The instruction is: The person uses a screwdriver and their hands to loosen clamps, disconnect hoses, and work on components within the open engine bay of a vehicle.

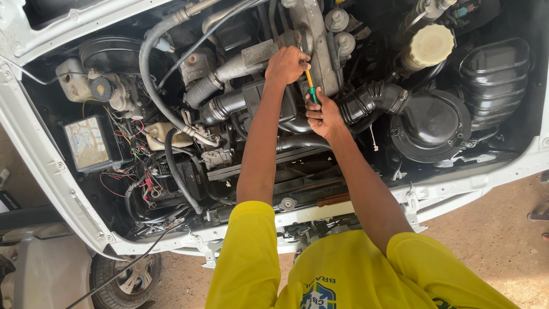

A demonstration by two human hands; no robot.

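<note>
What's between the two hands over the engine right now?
In the head view, a yellow-and-green screwdriver spans from the left hand to the right hand; both grip it.

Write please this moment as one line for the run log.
left hand: on engine top | right hand: holds screwdriver | setting: open engine bay, white car

- My left hand (286, 64) sits hard against the grey metal engine cover (315, 43); at twelve o'clock two round caps (337, 23) block the way.
- My right hand (324, 114) is hemmed at three o'clock by the ribbed black intake hose (372, 97), which touches the round black air housing (434, 123).
- Between my hands only the yellow-and-green screwdriver (310, 86) fits.
- At nine o'clock, grey pipes (229, 71) and black hoses (154, 74) crowd close.
- At six o'clock, between my forearms, a dark gap runs back to the white front panel (320, 214).
</note>
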